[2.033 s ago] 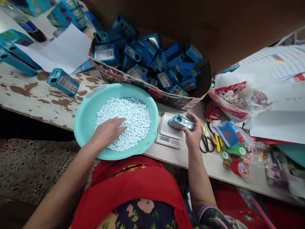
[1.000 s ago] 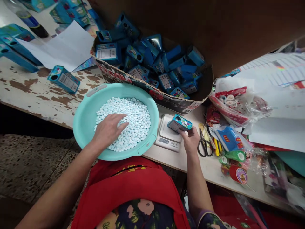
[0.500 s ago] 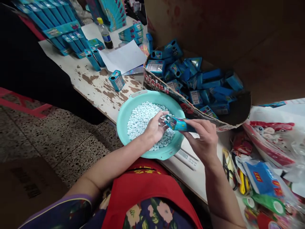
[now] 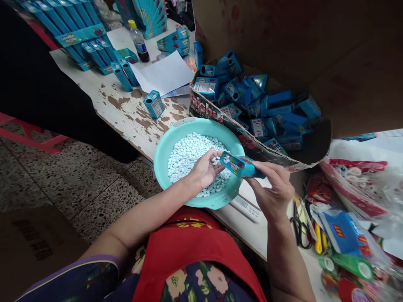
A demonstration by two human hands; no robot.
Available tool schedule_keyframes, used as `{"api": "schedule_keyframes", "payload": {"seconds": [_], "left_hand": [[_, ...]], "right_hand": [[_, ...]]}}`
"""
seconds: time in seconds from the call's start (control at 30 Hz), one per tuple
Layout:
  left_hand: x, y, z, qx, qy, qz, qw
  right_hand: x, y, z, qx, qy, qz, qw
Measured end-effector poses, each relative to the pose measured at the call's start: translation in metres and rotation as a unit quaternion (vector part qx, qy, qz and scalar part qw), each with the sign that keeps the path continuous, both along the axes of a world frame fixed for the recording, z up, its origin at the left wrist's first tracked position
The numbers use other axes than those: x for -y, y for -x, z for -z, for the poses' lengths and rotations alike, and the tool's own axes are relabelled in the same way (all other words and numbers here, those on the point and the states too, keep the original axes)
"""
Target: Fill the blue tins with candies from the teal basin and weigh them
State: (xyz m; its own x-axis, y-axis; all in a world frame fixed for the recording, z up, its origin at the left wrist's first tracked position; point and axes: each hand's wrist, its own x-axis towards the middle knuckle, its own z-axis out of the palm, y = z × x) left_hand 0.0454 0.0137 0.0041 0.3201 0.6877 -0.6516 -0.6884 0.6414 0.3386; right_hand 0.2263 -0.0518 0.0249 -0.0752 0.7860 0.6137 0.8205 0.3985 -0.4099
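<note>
Head view, reading left to right. Far left, speckled floor and a dark gap under the surface (image 4: 126, 113), whose paint is worn in brown patches. On it, rows of long blue cartons (image 4: 78, 37), a drinks bottle (image 4: 138, 41), a white sheet (image 4: 163, 75) and one small blue box standing alone (image 4: 153, 105).

Next, a teal basin (image 4: 163, 159) at the near edge, heaped with pale blue-white tablets (image 4: 189, 155). The left hand (image 4: 203, 170) is over the heap, fingers cupped shut round a few tablets, fingertips turned right.

Just beside those fingertips, close to touching, is the open end of a small blue box (image 4: 239, 165). The right hand (image 4: 277, 191) grips it from below and behind, fingers closed on its far half. The box is held in the air above the basin's right rim, long axis roughly level, running left to right and tipped a little, mouth toward the left hand. So the opening lies straight to the right of the left fingertips; the left hand is the nearer to the mouth, the right only carries.

Below the right hand, part of a small scale (image 4: 247, 205). Behind, a cardboard tub (image 4: 220, 115) piled with the same blue boxes. Far right: scissors (image 4: 299, 228), tape rolls (image 4: 352, 268), plastic bags of bits (image 4: 355, 176).
</note>
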Motion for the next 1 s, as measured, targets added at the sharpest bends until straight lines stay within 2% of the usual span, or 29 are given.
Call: {"api": "schedule_keyframes", "payload": {"seconds": [0.13, 0.23, 0.3, 0.37, 0.47, 0.53, 0.6, 0.63, 0.67, 0.7, 0.8, 0.83, 0.87, 0.9, 0.93, 1.0], "left_hand": [[0.001, -0.003, -0.001, -0.004, -0.019, -0.016, 1.0], [0.0, 0.0, -0.002, -0.013, -0.036, -0.006, 0.999], [0.0, 0.007, -0.003, -0.024, -0.055, 0.007, 0.998], [-0.001, 0.017, -0.003, -0.054, -0.101, 0.03, 0.993], [-0.003, 0.037, 0.0, -0.145, -0.196, 0.073, 0.967], [-0.005, 0.048, 0.005, -0.22, -0.228, 0.089, 0.944], [-0.006, 0.056, 0.01, -0.303, -0.247, 0.116, 0.913], [-0.007, 0.059, 0.013, -0.351, -0.268, 0.146, 0.885], [-0.006, 0.061, 0.015, -0.405, -0.301, 0.183, 0.844], [-0.006, 0.062, 0.016, -0.463, -0.341, 0.221, 0.788], [-0.001, 0.065, 0.017, -0.6, -0.464, 0.314, 0.572], [0.0, 0.065, 0.017, -0.622, -0.496, 0.332, 0.507], [0.002, 0.065, 0.017, -0.635, -0.521, 0.344, 0.455], [0.003, 0.065, 0.017, -0.642, -0.539, 0.351, 0.417], [0.004, 0.064, 0.017, -0.647, -0.551, 0.353, 0.391], [0.005, 0.063, 0.017, -0.659, -0.561, 0.344, 0.364]], "right_hand": [[-0.004, 0.0, 0.003, 0.016, 0.013, 0.01, 1.0], [-0.004, -0.004, 0.005, -0.049, 0.012, 0.03, 0.998], [0.002, -0.012, 0.01, -0.127, 0.022, 0.047, 0.99], [0.012, -0.024, 0.023, -0.246, 0.034, 0.074, 0.966], [0.033, -0.046, 0.051, -0.396, 0.039, 0.143, 0.906], [0.046, -0.059, 0.069, -0.432, 0.048, 0.197, 0.879], [0.054, -0.066, 0.082, -0.443, 0.067, 0.23, 0.864], [0.056, -0.068, 0.086, -0.449, 0.078, 0.236, 0.858], [0.057, -0.068, 0.09, -0.454, 0.087, 0.235, 0.855], [0.057, -0.068, 0.093, -0.46, 0.096, 0.231, 0.852], [0.056, -0.065, 0.1, -0.472, 0.121, 0.21, 0.848], [0.057, -0.064, 0.102, -0.473, 0.128, 0.206, 0.847], [0.058, -0.064, 0.105, -0.473, 0.133, 0.205, 0.846], [0.06, -0.064, 0.107, -0.471, 0.138, 0.206, 0.846], [0.063, -0.065, 0.108, -0.469, 0.141, 0.207, 0.847], [0.069, -0.069, 0.111, -0.463, 0.143, 0.204, 0.851]]}}
